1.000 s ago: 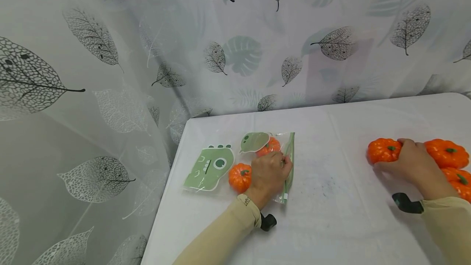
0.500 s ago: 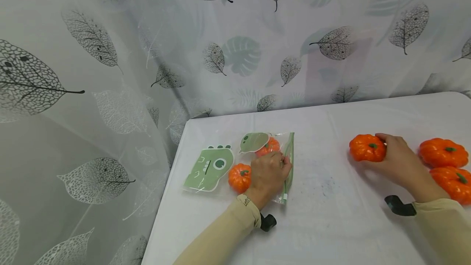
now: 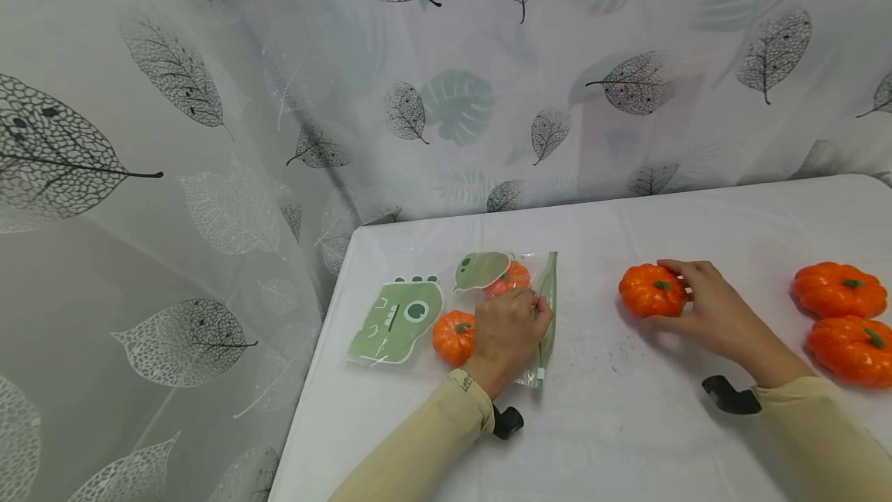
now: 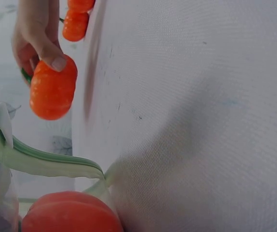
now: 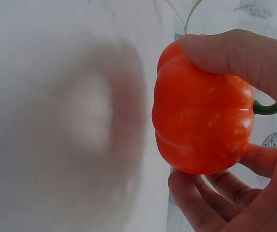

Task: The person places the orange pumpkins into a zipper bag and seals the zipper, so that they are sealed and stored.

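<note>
My right hand [image 3: 718,320] holds a small orange pumpkin [image 3: 651,290] above the table, thumb on one side and fingers on the other. In the right wrist view this pumpkin [image 5: 203,113] hangs clear of the surface, its green stem toward the palm. My left hand [image 3: 507,335] grips a clear zip bag [image 3: 397,328] with green dinosaur prints, near its green zip edge; its fingertips are partly hidden. Two orange pumpkins lie in the bag, one beside the hand [image 3: 454,338] and one behind it [image 3: 514,276]. The left wrist view shows the bag's mouth parted at the green zip strip [image 4: 56,163].
Two more orange pumpkins [image 3: 839,290] lie near each other at the table's right side. The white table [image 3: 592,424] has a leaf-patterned curtain [image 3: 460,161] hanging behind it and at its left.
My right hand has carried the pumpkin leftward, away from the two others at the right and closer to the bag. My left hand and the bag have stayed in place.
</note>
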`<state>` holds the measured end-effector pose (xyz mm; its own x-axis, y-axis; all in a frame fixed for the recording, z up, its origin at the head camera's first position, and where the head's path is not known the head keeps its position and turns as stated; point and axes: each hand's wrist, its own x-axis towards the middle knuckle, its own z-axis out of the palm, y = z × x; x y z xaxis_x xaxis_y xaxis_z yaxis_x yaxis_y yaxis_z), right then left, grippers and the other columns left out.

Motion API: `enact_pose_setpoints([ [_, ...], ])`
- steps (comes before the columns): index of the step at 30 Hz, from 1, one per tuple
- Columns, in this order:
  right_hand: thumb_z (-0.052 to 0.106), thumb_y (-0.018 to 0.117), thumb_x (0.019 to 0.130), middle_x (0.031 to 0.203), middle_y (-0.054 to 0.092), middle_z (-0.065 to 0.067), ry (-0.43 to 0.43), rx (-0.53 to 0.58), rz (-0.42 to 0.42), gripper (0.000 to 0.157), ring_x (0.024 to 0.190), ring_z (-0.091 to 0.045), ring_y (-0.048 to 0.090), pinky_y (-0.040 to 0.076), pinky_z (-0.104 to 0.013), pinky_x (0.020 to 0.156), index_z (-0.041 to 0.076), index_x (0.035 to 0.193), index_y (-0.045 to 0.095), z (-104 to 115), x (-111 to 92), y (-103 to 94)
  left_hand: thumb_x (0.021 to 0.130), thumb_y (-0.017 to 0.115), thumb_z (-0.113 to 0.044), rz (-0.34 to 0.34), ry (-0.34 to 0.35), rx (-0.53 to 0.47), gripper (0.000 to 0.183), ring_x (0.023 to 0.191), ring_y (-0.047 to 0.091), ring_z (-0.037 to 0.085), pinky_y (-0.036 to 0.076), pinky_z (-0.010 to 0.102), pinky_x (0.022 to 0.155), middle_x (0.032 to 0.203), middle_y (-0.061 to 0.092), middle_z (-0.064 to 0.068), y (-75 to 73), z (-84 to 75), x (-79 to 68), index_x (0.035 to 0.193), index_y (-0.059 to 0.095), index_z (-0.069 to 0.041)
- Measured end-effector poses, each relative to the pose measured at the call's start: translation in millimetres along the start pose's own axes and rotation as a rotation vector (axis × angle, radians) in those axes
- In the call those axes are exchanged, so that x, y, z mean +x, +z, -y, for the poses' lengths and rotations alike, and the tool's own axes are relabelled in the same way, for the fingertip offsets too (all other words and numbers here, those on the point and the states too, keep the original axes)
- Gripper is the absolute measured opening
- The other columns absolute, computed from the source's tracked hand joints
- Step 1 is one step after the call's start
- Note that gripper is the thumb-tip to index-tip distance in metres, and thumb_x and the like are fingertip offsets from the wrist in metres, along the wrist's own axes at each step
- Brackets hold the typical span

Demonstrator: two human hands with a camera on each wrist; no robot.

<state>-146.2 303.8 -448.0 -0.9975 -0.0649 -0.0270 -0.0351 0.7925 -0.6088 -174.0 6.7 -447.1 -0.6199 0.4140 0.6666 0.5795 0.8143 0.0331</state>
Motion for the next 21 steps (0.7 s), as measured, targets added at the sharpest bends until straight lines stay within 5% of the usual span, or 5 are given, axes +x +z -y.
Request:
enact_pose_setpoints([
  [21, 0.035, 0.088, 0.076, 0.128, 0.048, -0.029, -0.162, 0.033, 0.031, 0.093, 0.094, -0.032, 0.057, 0.055, -0.047, 0.079, -0.001, 0.148, 0.042, 45, 18, 40.3, 0.086, 0.073, -0.02, -0.002, -0.008, -0.043, 0.022, 0.047, 0.053, 0.007, 0.032, 0.015, 0.046, 0.059, 0.058, -0.008, 2.8, 1.4, -0.3, 0.065, 0.066, -0.017],
])
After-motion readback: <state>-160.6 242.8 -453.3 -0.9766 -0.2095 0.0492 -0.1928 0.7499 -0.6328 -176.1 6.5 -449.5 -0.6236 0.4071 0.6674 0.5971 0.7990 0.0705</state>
